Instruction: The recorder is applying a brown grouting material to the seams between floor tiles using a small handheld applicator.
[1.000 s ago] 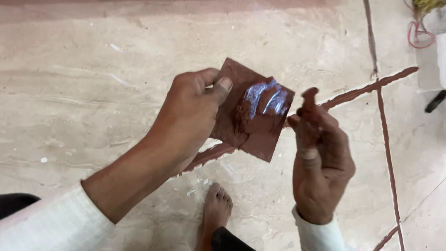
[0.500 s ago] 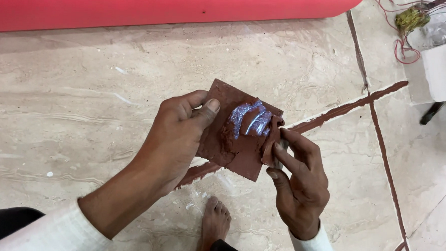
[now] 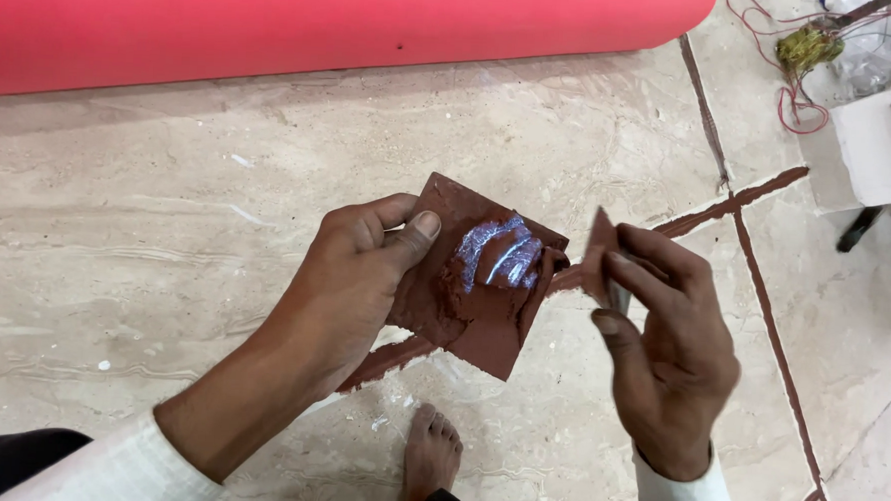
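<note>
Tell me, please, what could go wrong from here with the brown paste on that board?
1. The left hand tilts the board, so the wet paste may slide onto the floor or the bare foot beneath.
2. The right hand holds a small paste-coated blade by its fingertips; it could slip.
3. Drips may smear the pale tiles beyond the filled joint.

Place: floor-finishing site in an indoor room. Evidence: beige marble floor (image 3: 216,220) with joints (image 3: 764,284) filled in reddish-brown paste; 1 red roll (image 3: 325,25) laid along the floor; tangled wires (image 3: 805,56) and white panel (image 3: 886,140) left at the corner.
</note>
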